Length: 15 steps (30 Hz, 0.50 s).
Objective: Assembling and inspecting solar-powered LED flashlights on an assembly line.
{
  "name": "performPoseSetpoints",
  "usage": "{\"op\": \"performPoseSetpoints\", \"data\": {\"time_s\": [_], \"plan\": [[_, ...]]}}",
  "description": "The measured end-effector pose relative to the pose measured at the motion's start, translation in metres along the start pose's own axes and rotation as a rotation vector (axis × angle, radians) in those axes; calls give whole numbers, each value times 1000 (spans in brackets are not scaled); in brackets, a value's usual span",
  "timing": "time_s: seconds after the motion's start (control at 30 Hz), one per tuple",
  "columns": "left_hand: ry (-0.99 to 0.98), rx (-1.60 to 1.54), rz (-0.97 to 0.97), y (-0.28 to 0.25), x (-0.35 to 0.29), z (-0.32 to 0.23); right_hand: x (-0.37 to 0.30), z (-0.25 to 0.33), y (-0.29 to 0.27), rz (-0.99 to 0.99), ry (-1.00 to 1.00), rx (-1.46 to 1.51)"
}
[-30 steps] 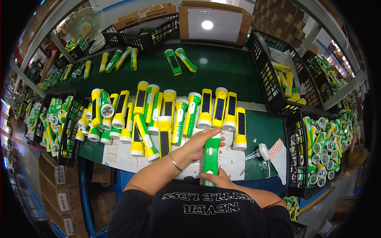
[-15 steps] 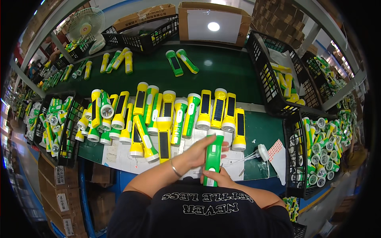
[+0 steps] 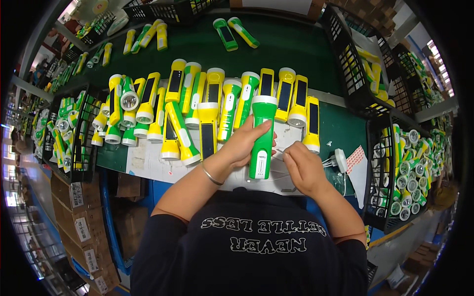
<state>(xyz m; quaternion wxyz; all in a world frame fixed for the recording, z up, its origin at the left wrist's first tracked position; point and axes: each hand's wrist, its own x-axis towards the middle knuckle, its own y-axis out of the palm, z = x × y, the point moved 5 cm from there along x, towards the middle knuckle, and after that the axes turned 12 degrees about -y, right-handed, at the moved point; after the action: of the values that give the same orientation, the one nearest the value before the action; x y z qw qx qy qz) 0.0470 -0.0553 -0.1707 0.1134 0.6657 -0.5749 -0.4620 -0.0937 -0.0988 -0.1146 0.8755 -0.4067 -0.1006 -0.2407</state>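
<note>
A green flashlight [image 3: 261, 140] with a white head rim stands nearly upright in view, head pointing away from me. My left hand [image 3: 243, 143] is closed around its left side, the thumb across its body. Just to the right, my right hand [image 3: 305, 167] is closed in a pinch, apart from the flashlight. A thin white cable seems to be at its fingertips, though the fingers hide most of it. White cables run from behind this hand to a round white charger [image 3: 339, 160]. Beyond my hands, several yellow and green flashlights [image 3: 229, 106] lie in a row, some with dark solar panels.
Black crates of flashlights stand at the left [image 3: 81, 163] and right [image 3: 380, 217]. Another black crate [image 3: 345, 74] sits at the back right. Two flashlights [image 3: 226, 35] lie farther back on the green table [image 3: 192, 39]. Cardboard boxes [image 3: 79, 217] are stacked at lower left.
My right hand has left the flashlight's tail and moved right, into a pinch. My left hand has regripped the flashlight, which now shows a different face. The view has tilted down.
</note>
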Motion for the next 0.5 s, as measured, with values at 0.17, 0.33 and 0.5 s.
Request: {"op": "performPoseSetpoints", "data": {"time_s": [0.17,0.33,0.5], "plan": [[132,257,-27,7,-3,0,11,20,11,124,-239,-496],[216,373,-28,4,-7,3,12,23,20,128,-304,-517],[206,132,-10,-18,-4,1,5,32,19,288,-417,-235]]}}
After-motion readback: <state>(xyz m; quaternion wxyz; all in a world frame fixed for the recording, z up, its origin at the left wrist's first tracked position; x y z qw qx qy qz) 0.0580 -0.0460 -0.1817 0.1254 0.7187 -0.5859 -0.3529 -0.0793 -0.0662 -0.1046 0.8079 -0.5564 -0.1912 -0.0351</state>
